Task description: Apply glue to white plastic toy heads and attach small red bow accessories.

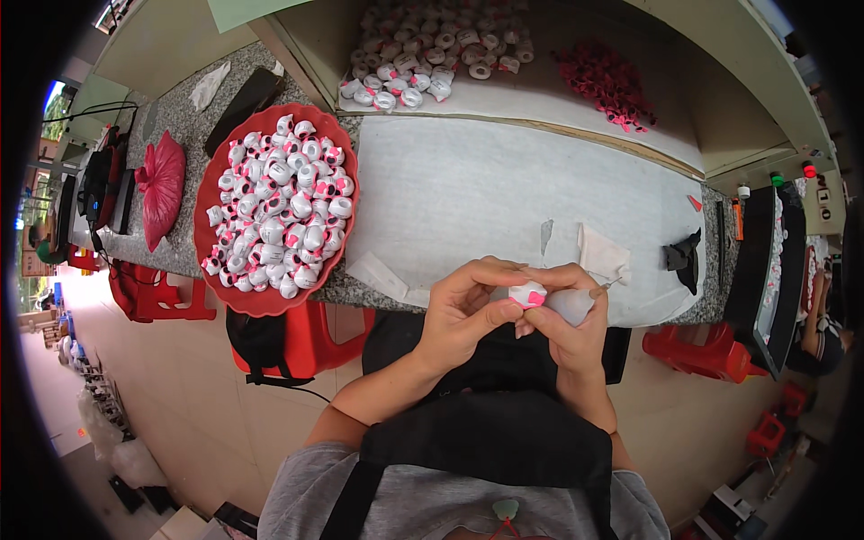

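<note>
Just over the table's front edge, my two hands meet around a small white piece with a pink patch (527, 294). My left hand (454, 310) pinches it between thumb and fingers. The fingertips of my right hand (580, 337) touch the same piece. Tucked in my right palm is a translucent squeeze bottle (571, 307), its thin needle tip pointing right. To the left, a red scalloped tray (209, 171) is heaped with similar white, pink and black pieces (274, 211). White paper (450, 198) covers the table beyond my hands.
Under the shelf at the back lie white ring-like parts (432, 45) and a pile of dark pink parts (607, 81). A folded tissue (603, 252) and a black scrap (684, 259) rest on the paper. A pink bag (162, 189) sits far left. Red stools (693, 351) stand below.
</note>
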The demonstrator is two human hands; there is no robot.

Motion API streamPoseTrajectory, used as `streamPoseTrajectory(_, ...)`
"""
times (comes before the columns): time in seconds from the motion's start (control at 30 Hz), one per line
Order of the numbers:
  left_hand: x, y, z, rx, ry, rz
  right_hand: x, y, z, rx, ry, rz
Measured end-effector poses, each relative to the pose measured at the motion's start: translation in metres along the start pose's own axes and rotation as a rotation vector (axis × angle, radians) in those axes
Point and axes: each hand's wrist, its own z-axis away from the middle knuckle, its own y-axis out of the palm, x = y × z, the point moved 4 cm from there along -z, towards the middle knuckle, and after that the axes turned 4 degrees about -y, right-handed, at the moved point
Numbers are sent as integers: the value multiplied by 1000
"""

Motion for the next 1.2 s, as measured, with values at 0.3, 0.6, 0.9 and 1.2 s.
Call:
streamPoseTrajectory(0.3, -5, 3, 2, -24, 17, -23, 0, 1, -2, 44, 30, -44)
streamPoseTrajectory(0.6, 1, 6, 2, -117, 0, 54, -8, 4, -1, -96, 26, -53)
streamPoseTrajectory(0.9, 3, -2, 2, -204, 12, 59, -15, 10, -9, -102, 75, -29)
streamPoseTrajectory(1.2, -4, 10, 6, -113, 27, 35, -16, 9, 2, -190, -10, 0)
